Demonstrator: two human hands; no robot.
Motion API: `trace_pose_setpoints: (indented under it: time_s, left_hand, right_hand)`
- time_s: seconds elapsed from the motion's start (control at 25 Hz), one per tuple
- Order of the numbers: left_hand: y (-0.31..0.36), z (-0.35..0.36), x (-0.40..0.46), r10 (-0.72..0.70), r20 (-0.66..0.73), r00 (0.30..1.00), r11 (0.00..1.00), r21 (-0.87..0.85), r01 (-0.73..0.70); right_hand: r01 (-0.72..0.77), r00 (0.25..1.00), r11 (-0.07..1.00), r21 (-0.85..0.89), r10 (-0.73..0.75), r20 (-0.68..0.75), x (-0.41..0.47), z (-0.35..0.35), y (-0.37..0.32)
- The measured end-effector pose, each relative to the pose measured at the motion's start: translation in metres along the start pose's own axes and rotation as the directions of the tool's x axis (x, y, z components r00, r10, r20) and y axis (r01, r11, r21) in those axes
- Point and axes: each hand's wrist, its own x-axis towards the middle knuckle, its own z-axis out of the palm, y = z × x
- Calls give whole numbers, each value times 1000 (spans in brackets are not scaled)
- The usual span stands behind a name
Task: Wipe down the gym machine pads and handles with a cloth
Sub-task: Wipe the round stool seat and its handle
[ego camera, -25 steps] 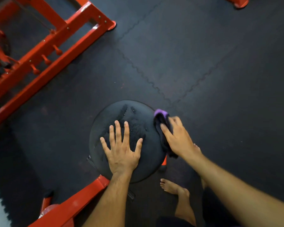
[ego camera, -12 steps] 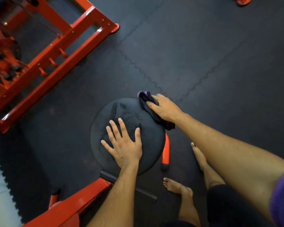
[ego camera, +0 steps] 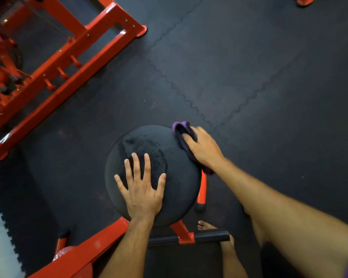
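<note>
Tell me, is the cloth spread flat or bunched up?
Bunched up: the cloth sits crumpled under the right hand at the round pad's edge.

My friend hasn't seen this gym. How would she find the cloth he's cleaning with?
Look for the big round black seat pad in the middle of the dark floor, with the left hand flat on top. At the pad's upper right edge, the right hand presses a dark cloth against the rim. Its purple edge sets it apart from everything black and red around it.
</note>
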Motion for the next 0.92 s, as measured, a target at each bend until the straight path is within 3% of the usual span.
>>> trace_pose_setpoints:
  time_s: [0.08, 0.16, 0.32, 0.48, 0.6, 0.72, 0.76, 0.8, 0.88, 0.92]
  left_hand:
    - [8, -1, -2, -32, -11, 999, 999, 3, 32]
    - [9, -2, -3, -65, -9, 998, 998, -8, 65]
    - [9, -3, -2, -71, -2, 997, 997, -13, 71]
    - [4, -3, 0, -27, -4, 1000, 999, 25, 27]
    - [6, -2, -2, -48, -4, 999, 999, 9, 48]
    - [27, 1, -5, -188, -50, 981, 982, -39, 186]
    - [36, 1, -3, -126, -85, 988, 992, -41, 123]
    - [44, 2, 1, 31, -113, 993, 999, -8, -32]
    - [51, 3, 16, 330, -114, 937, 944, 61, -325]
    - [52, 2, 25, 359, -112, 927, 933, 55, -355]
  right_hand:
    - [137, 969, 987, -86, -115, 220, 48, -11, -21]
    - [174, 940, 980, -99, -136, 312, 59, -15, -36]
    - [79, 997, 997, 5, -79, 22, -33, -15, 6]
    - [-83, 992, 992, 92, 91, -87, -139, 23, 23]
    - [-156, 965, 980, 126, 179, -190, -99, 32, 13]
    - [-41, 989, 997, 58, 49, -142, -40, 14, 16]
    - [17, 998, 999, 31, -15, -67, -22, 3, 15]
    - [76, 997, 997, 2, -76, 32, -5, -5, 12]
    - [167, 974, 985, -41, -158, 163, 18, -10, 4]
    - [175, 973, 984, -40, -166, 160, 18, -12, 4]
